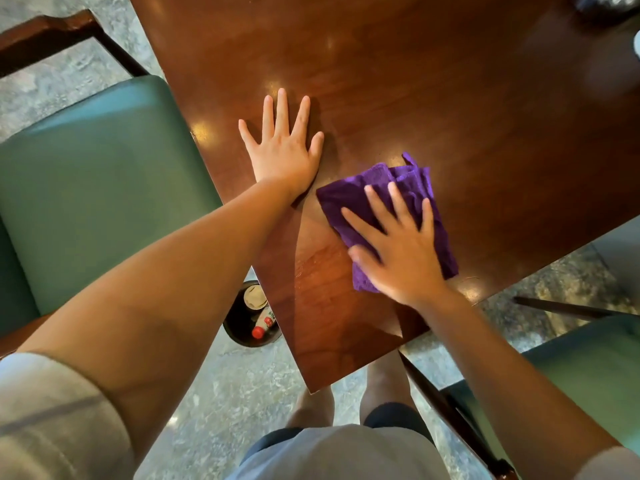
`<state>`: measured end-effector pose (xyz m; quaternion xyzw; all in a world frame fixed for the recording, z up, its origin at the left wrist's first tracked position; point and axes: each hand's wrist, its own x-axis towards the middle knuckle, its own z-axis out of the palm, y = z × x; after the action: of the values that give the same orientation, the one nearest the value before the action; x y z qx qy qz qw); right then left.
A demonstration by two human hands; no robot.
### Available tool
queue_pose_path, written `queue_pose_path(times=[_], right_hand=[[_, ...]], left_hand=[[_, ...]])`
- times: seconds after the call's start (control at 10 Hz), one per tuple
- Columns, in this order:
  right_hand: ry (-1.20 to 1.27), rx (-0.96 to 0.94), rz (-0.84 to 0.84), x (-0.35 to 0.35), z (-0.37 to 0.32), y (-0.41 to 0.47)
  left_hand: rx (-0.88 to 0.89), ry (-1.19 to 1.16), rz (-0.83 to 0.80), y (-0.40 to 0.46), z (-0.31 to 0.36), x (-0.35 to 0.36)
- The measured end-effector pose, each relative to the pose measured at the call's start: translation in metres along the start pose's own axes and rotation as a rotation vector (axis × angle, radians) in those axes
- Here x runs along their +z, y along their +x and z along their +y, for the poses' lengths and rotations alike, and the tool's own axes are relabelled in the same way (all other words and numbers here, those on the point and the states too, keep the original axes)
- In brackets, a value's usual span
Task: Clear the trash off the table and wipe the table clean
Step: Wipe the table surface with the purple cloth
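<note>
Trash sits in a dark round bin (251, 317) on the floor beside the table (450, 98): a red-capped bottle (264, 324) and a cup (255, 296). Near the table's close corner, the right hand (401, 251) presses flat, fingers spread, on a purple cloth (384, 199). The left hand (282, 147) rests open, palm down, by the left edge. Bare tabletop stretches beyond.

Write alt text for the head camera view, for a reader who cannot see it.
A person's right hand presses a purple cloth flat on a wooden table, while the left hand rests open on the wood beside it. A bin holding a bottle stands on the floor beside the table.
</note>
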<state>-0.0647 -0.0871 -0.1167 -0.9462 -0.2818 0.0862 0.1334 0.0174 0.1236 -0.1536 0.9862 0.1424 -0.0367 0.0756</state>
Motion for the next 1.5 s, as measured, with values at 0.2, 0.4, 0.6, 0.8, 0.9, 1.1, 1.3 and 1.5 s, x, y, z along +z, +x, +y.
queue_pose_path(times=[0.2,0.4,0.6,0.8,0.9,1.1,1.3,1.5], right_hand=[[-0.163,-0.133,-0.073,0.027,-0.028,0.002],[-0.152,-0.385,-0.122,0.042,-0.068,-0.024],[-0.124,-0.56,-0.17,0.046,-0.071,-0.053],[-0.04,-0.699,-0.228,0.047,-0.059,-0.078],[-0.039,-0.735,-0.211,0.045,-0.056,-0.081],[0.343,-0.537,-0.241,0.027,-0.06,-0.089],[1.301,0.438,-0.31,-0.022,-0.039,-0.081],[1.581,0.788,0.012,-0.051,-0.019,-0.058]], left_hand=[[0.009,-0.008,0.016,0.001,0.0,0.001],[0.006,-0.012,0.03,0.0,0.0,0.003],[0.01,-0.015,0.034,0.001,-0.002,0.003],[0.01,-0.015,0.021,0.0,-0.002,0.001],[0.006,-0.017,0.018,0.0,-0.002,0.0],[0.006,-0.017,0.008,-0.001,-0.001,0.0],[0.012,-0.021,0.013,0.0,-0.001,-0.001],[0.004,-0.047,0.009,-0.001,-0.001,-0.002]])
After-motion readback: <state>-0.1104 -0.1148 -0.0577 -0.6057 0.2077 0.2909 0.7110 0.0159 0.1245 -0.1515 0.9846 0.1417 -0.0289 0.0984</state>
